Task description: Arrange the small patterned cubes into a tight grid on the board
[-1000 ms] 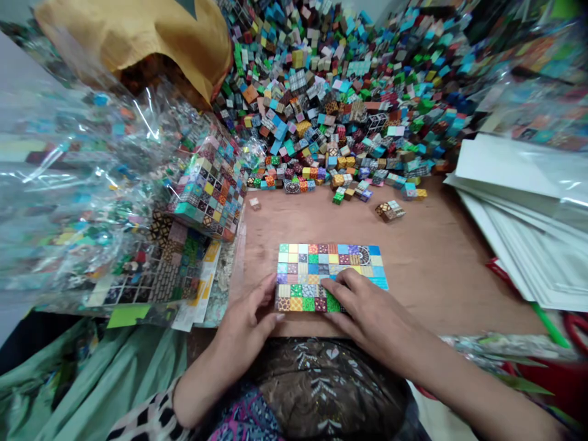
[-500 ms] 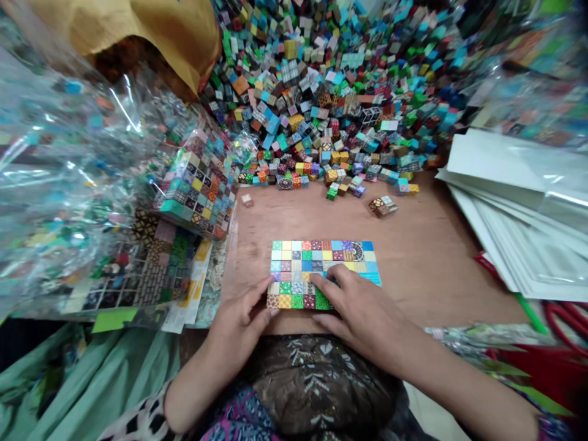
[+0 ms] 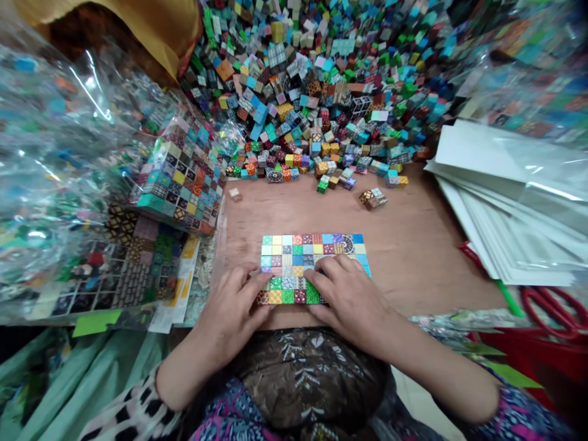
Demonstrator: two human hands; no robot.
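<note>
A flat slab of small patterned cubes (image 3: pixel 310 250) lies on the wooden table (image 3: pixel 408 257), laid out in tight colored rows. My left hand (image 3: pixel 229 300) curls around its near left corner, with the fingertips on the cubes. My right hand (image 3: pixel 349 300) lies across the near right part, with the fingers spread over the top. The two hands hide part of the front rows. Both hands press on the slab and seem to hold it.
A huge heap of loose cubes (image 3: pixel 294 79) rises behind the table. A plastic-wrapped block of cubes (image 3: pixel 181 184) stands at left, beside shiny bags (image 3: pixel 50 153). White sheets (image 3: pixel 500 202) are stacked at right, near red scissors (image 3: pixel 551 312).
My left hand has closed further around the slab's left end, and my right hand has shifted slightly left. The whole scene has slid up and left in view.
</note>
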